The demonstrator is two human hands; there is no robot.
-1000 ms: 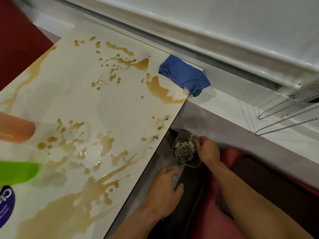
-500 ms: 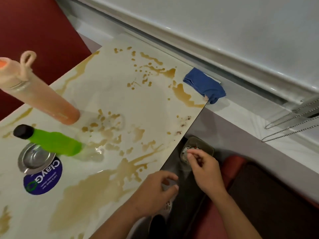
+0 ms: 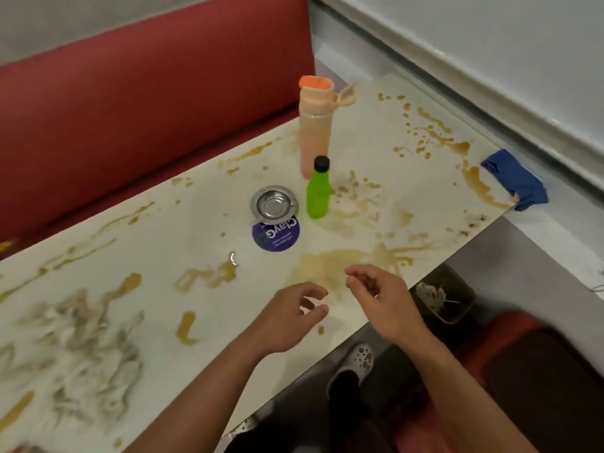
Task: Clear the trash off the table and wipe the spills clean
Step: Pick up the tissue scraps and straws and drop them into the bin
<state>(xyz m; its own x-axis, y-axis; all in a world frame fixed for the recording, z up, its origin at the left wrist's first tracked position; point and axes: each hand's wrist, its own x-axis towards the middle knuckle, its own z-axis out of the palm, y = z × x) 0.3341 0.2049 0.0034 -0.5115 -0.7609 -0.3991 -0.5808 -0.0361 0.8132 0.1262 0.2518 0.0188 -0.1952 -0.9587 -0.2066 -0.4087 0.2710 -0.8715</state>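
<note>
Fingers of both hands hang loosely curled and apart, holding nothing: left hand (image 3: 291, 317) and right hand (image 3: 382, 302) hover over the table (image 3: 183, 230) at its near edge. Brown spills (image 3: 330, 266) cover it. Wiping looks next, which means reaching the blue cloth (image 3: 516, 179) at the far right corner

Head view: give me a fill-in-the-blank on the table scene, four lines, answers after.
1. The small green plastic bottle has a ____ cap.
2. The folded blue cloth lies at the table's far ____ corner.
3. The round steel ashtray partly overlaps a round ____ sticker.
4. The left hand and the right hand both hold ____.

Answers: black; right; purple; nothing
</note>
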